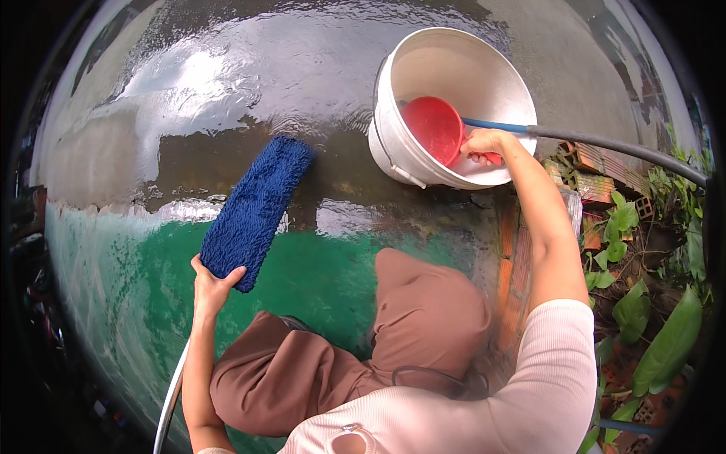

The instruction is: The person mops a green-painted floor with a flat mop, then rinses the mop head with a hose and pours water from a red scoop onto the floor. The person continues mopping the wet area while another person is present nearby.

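Note:
My left hand (214, 287) grips the near end of a blue shaggy mop pad (261, 204), thumb on top and fingers beneath. The pad slants away to the right, its far end at the wet floor. My right hand (486, 144) is closed round the handle of a red dipper (432, 127). That dipper is tilted inside a large white bucket (393, 144), its bowl against the left part of the inner wall. The bucket's bottom is mostly hidden. A blue hose end (495, 125) reaches over the bucket's right rim, just beyond my right hand.
A dark hose (620, 149) runs from the bucket toward the right edge. Stacked bricks (594, 170) and leafy plants (669, 340) border the right side. Wet grey concrete (302, 60) meets a green floor (325, 265) near my knees. A metal pole (170, 401) lies beside my left forearm.

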A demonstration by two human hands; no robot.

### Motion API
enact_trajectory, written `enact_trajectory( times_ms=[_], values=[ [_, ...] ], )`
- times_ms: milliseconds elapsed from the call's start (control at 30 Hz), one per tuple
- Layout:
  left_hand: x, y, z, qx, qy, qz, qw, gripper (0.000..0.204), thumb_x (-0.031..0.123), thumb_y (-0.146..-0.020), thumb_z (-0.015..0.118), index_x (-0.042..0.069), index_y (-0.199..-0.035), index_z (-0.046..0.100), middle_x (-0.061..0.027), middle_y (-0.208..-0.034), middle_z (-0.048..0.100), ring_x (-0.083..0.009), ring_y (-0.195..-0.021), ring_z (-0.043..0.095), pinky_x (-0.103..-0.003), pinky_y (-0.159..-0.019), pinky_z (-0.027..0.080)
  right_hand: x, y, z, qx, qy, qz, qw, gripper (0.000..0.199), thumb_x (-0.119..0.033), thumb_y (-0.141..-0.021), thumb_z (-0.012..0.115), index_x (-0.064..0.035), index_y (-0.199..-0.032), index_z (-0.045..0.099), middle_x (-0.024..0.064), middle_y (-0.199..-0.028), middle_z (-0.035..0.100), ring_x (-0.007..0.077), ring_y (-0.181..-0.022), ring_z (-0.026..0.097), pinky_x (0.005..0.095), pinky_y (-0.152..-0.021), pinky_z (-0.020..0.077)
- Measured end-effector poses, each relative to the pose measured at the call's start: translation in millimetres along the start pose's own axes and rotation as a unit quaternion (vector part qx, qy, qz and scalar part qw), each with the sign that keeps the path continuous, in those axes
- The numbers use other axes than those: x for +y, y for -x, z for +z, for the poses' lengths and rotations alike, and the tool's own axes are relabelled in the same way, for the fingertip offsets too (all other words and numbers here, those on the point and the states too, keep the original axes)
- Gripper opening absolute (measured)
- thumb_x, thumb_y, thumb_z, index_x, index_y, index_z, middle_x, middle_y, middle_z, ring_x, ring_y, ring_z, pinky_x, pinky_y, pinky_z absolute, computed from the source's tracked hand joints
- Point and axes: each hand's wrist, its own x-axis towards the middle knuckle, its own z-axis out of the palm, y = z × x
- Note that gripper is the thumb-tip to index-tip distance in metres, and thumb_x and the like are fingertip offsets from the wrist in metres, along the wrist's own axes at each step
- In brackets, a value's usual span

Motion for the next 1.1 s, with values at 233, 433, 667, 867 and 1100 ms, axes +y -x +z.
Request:
enact_trajectory(
  times_ms=[233, 433, 667, 867, 1100],
  values=[
    [20, -18, -7, -0.054, 0.025, -0.015, 0.998, 0.098, 0.034, -0.058, 0.080, -0.011, -0.122, 0.021, -0.0284, -0.100, 0.057, -0.0323, -0.091, 0.060, -0.035, -0.079, 0.047, -29, 105, -20, -0.019, -0.120, -0.080, 0.989, 0.017, -0.017, -0.082, 0.056, -0.0094, -0.071, 0.046, -0.0033, -0.057, 0.042, 0.0033, -0.042, 0.036, 0.0188, -0.035, 0.0297],
    [29, -65, -21, -0.062, -0.047, 0.047, 0.996, 0.098, 0.039, -0.057, 0.081, -0.016, -0.115, 0.024, -0.0204, -0.075, 0.059, -0.0228, -0.052, 0.057, -0.031, -0.046, 0.047, -86, 218, -13, 0.049, -0.030, -0.129, 0.990, 0.019, -0.021, -0.086, 0.052, -0.0032, -0.082, 0.048, -0.0011, -0.057, 0.042, 0.0045, -0.041, 0.037, 0.0186, -0.035, 0.0295],
    [95, -135, -50, -0.121, -0.204, 0.077, 0.968, 0.108, 0.044, -0.055, 0.080, -0.014, -0.125, 0.022, -0.0265, -0.096, 0.059, -0.0316, -0.084, 0.062, -0.034, -0.076, 0.049, -155, 254, 32, 0.046, -0.053, -0.193, 0.979, 0.022, -0.025, -0.086, 0.052, -0.0029, -0.084, 0.049, -0.0011, -0.058, 0.042, 0.0042, -0.041, 0.037, 0.0177, -0.035, 0.0308],
    [141, -140, -73, -0.136, -0.254, 0.086, 0.954, 0.107, 0.044, -0.054, 0.080, -0.013, -0.124, 0.024, -0.0241, -0.100, 0.059, -0.0312, -0.088, 0.061, -0.033, -0.079, 0.049, -231, 215, 94, 0.080, 0.067, -0.267, 0.958, 0.022, -0.023, -0.084, 0.054, -0.0020, -0.079, 0.051, 0.0011, -0.061, 0.050, 0.0071, -0.044, 0.047, 0.0241, -0.039, 0.0396],
    [170, -139, -89, -0.177, -0.335, 0.100, 0.920, 0.054, 0.039, -0.057, 0.078, 0.006, -0.098, 0.064, -0.0153, -0.115, 0.055, -0.0245, -0.104, 0.056, -0.034, -0.088, 0.046, -314, 261, 118, 0.186, 0.259, -0.264, 0.910, 0.030, -0.024, -0.078, 0.050, 0.0054, -0.080, 0.056, 0.0184, -0.073, 0.060, 0.0268, -0.066, 0.061, 0.0369, -0.057, 0.0478]
  ],
)
